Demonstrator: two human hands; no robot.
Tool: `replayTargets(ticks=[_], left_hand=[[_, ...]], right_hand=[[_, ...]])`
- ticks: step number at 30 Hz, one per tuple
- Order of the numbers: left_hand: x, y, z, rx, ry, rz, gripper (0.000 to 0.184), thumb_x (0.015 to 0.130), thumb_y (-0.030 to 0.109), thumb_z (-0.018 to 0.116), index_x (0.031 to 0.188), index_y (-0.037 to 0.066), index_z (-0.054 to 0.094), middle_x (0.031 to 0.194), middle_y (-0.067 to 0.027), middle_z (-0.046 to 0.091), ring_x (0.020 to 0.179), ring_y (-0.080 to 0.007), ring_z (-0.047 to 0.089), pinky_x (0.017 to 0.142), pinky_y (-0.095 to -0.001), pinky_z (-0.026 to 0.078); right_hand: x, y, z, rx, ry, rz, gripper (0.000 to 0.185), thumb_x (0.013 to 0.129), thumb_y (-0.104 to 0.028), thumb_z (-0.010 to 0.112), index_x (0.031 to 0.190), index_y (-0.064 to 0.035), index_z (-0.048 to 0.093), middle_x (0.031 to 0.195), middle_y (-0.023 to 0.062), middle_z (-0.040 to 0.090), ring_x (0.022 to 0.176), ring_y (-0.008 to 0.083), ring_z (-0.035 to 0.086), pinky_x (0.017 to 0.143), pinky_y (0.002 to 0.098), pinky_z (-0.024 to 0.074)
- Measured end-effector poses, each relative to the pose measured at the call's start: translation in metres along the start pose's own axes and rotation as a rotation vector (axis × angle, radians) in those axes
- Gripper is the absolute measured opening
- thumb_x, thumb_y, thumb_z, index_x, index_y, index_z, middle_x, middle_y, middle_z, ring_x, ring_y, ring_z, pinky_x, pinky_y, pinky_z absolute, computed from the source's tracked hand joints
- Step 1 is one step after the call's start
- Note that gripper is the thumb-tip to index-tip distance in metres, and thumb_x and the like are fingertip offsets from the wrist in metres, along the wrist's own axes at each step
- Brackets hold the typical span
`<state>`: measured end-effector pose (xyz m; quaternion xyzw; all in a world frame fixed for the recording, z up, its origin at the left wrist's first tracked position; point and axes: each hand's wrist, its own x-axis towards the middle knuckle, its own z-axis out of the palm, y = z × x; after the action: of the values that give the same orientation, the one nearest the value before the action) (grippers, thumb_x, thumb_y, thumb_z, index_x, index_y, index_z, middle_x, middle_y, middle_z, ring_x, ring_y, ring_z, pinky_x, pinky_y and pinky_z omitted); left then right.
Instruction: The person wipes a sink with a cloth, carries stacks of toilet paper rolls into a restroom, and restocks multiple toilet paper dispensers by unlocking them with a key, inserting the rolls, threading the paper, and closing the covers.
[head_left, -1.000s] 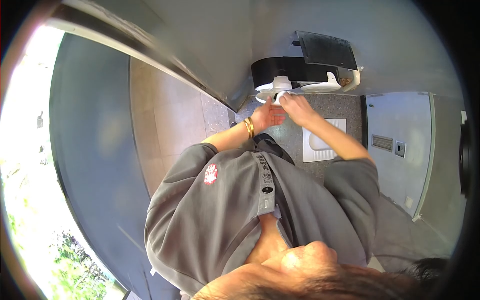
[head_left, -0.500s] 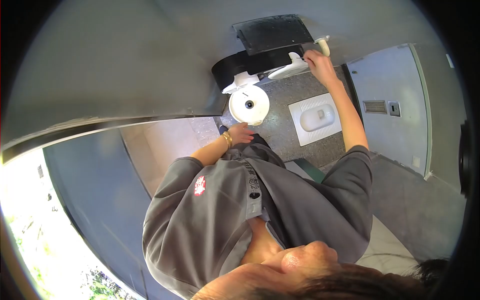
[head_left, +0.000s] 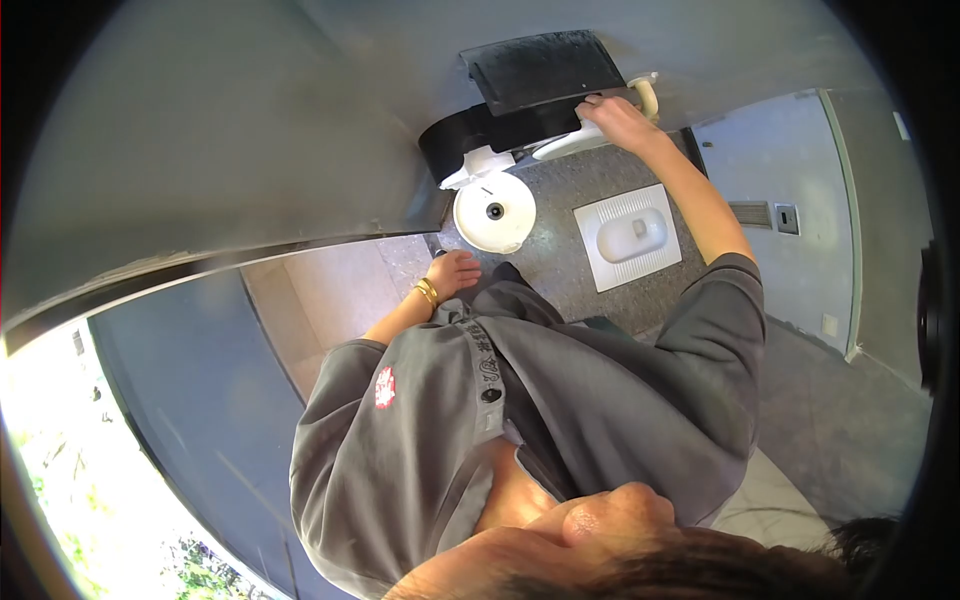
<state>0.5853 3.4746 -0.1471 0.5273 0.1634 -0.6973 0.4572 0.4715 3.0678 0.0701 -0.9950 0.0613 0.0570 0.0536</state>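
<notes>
The right hand (head_left: 617, 122) is being held out at the right end of a black wall-mounted dispenser (head_left: 500, 128), just beside a pale bent pipe (head_left: 648, 100). Its fingers are being curled over the near edge, where a white oval panel (head_left: 572, 143) is being partly covered by the hand. Whether that panel is being gripped or only touched cannot be told.

The left hand (head_left: 456, 271) is being kept low, near a round white disc (head_left: 495, 212) but apart from it. Its fingers are being held loosely open, with nothing visibly being grasped. Gold bracelets (head_left: 427, 292) are being worn on its wrist.

The dispenser is being seen from above, with a dark rectangular plate (head_left: 545, 70) being shown above it. A white bracket (head_left: 478, 167) is being exposed at its left end. Just below the bracket, the disc is being shown face-on, with a dark round centre; how it is being supported cannot be told.

A white squat toilet (head_left: 630, 238) is being seen in the speckled floor (head_left: 560, 200), to the right of the disc. A grey shirt (head_left: 600, 390) with a red-and-white badge (head_left: 385, 388) is being worn.
</notes>
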Motion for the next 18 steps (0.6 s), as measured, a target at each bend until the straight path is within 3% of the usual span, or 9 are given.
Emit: replayTargets(ticks=[3,6,7,9,12,15,18], left_hand=[[0.004,-0.002,0.0,-0.018,-0.015,0.003,0.041,0.093,0.028,0.041,0.124,0.001,0.045,0.113,-0.0197,0.059,0.099,-0.0341,0.059,0.085,-0.0438,0.049],[-0.009,0.005,0.01,-0.01,-0.008,0.022,0.04,0.093,0.028,0.042,0.122,0.001,0.047,0.11,-0.0181,0.06,0.096,-0.0324,0.06,0.082,-0.0423,0.05],[0.001,0.003,0.005,-0.003,-0.024,0.027,0.038,0.093,0.027,0.043,0.12,0.001,0.048,0.108,-0.0174,0.061,0.091,-0.0305,0.061,0.079,-0.0407,0.051],[-0.009,0.007,0.016,-0.019,-0.009,0.048,0.037,0.093,0.027,0.044,0.119,0.002,0.049,0.106,-0.0163,0.061,0.088,-0.0286,0.062,0.078,-0.0392,0.051],[-0.013,0.007,0.02,-0.012,-0.005,0.028,0.036,0.092,0.026,0.044,0.118,0.001,0.05,0.105,-0.0154,0.061,0.086,-0.0281,0.062,0.076,-0.0386,0.051],[-0.017,0.011,0.028,0.035,-0.007,0.095,0.037,0.092,0.027,0.045,0.118,0.001,0.05,0.105,-0.0154,0.061,0.086,-0.028,0.062,0.076,-0.0379,0.052],[-0.034,0.028,0.05,0.009,-0.084,0.262,0.039,0.092,0.028,0.047,0.119,0.0,0.049,0.103,-0.0181,0.061,0.084,-0.0293,0.063,0.075,-0.0368,0.052]], right_hand=[[0.006,0.009,0.015,-0.064,-0.001,-0.075,0.019,0.074,-0.001,0.053,0.091,0.0023,0.061,0.1,0.0211,0.061,0.091,0.0357,0.062,0.079,0.0419,0.0501],[0.01,0.032,0.042,-0.114,0.182,-0.271,0.018,0.074,-0.003,0.053,0.09,0.0027,0.061,0.098,0.0214,0.061,0.089,0.0351,0.062,0.078,0.041,0.0506],[0.013,0.01,0.015,-0.086,0.017,-0.16,0.018,0.074,-0.002,0.053,0.09,0.0028,0.061,0.095,0.0214,0.062,0.088,0.0347,0.062,0.077,0.0404,0.0509],[0.018,0.007,0.028,-0.18,-0.048,-0.139,0.018,0.074,-0.001,0.053,0.09,0.0034,0.06,0.093,0.0201,0.062,0.086,0.0341,0.062,0.077,0.0404,0.0511],[0.006,0.008,0.031,-0.178,0.133,-0.166,0.019,0.074,0.0,0.053,0.091,0.0035,0.059,0.09,0.0185,0.06,0.085,0.0332,0.062,0.075,0.0393,0.0515],[0.0,0.001,0.034,-0.212,0.063,-0.106,0.019,0.074,0.001,0.052,0.092,0.0024,0.057,0.089,0.0174,0.059,0.085,0.0323,0.062,0.072,0.039,0.0519],[-0.04,-0.021,0.034,-0.172,0.146,-0.046,0.013,0.075,-0.002,0.053,0.088,0.0002,0.056,0.091,0.016,0.058,0.082,0.0321,0.063,0.067,0.0382,0.0523]])
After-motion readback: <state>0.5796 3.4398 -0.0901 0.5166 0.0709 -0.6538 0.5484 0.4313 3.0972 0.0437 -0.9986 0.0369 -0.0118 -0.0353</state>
